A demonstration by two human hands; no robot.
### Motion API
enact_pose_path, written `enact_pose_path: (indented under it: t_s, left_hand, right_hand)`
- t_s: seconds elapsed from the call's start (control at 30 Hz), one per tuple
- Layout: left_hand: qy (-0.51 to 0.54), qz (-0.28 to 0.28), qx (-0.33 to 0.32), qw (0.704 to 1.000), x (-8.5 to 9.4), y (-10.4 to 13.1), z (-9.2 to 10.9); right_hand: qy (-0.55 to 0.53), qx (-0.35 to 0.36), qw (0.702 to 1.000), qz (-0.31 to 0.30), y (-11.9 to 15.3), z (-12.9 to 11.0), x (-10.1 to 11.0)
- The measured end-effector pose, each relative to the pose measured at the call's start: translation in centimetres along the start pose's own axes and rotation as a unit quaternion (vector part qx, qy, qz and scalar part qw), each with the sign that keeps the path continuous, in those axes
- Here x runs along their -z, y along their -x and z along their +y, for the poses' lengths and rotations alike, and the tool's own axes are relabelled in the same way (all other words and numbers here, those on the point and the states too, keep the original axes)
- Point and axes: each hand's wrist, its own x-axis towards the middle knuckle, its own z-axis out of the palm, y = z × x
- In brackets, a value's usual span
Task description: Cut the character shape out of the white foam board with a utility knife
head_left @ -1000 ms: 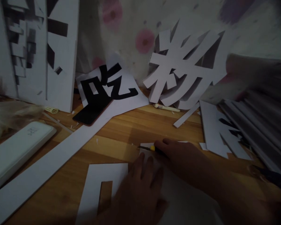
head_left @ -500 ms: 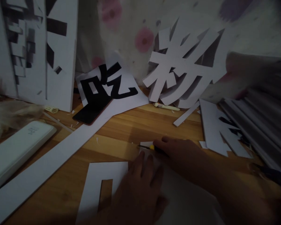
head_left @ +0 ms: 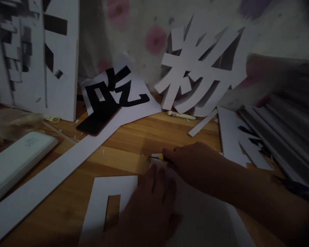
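My right hand (head_left: 187, 159) is closed around a utility knife (head_left: 161, 157) with a yellow part near its blade. The blade points left and lies at the far edge of a white foam board (head_left: 203, 212). Spread fingers of my left hand (head_left: 154, 199) press flat on that board, just nearer to me than the blade. Left of this hand lies a white cut-out piece (head_left: 95, 199) with a rectangular hole; my left hand and forearm cover part of it. Shadow darkens both hands and the board.
A black phone (head_left: 99, 120) rests on a sheet with a black printed character (head_left: 130, 92). Behind stands a white cut-out character (head_left: 193, 72), with a pen (head_left: 181, 115) before it. A long white strip (head_left: 48, 175) and a white power bank (head_left: 23, 161) lie left; white offcuts (head_left: 231, 137) lie right.
My right hand and the knife have shifted slightly up and left in view, and the right forearm lies higher. The whole scene has slid a little left and up. My left hand stays on the board.
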Motion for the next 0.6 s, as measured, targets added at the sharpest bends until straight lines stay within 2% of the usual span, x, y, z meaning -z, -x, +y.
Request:
enact_pose_path:
  t_s: [0.27, 0.47, 0.6]
  left_hand:
    - [-0.018, 0.021, -0.001, 1.000, -0.2, 0.1, 0.1]
    - [-0.014, 0.007, 0.001, 1.000, 0.1, 0.1, 0.1]
    - [-0.008, -0.002, 0.001, 1.000, 0.2, 0.1, 0.1]
  right_hand:
    - [-0.029, -0.026, 0.999, 0.006, 0.6, 0.0, -1.2]
    - [-0.018, -0.043, 0.999, 0.021, 0.7, -0.7, -1.0]
    - [-0.009, -0.048, 0.999, 0.001, 0.8, -0.8, -0.6]
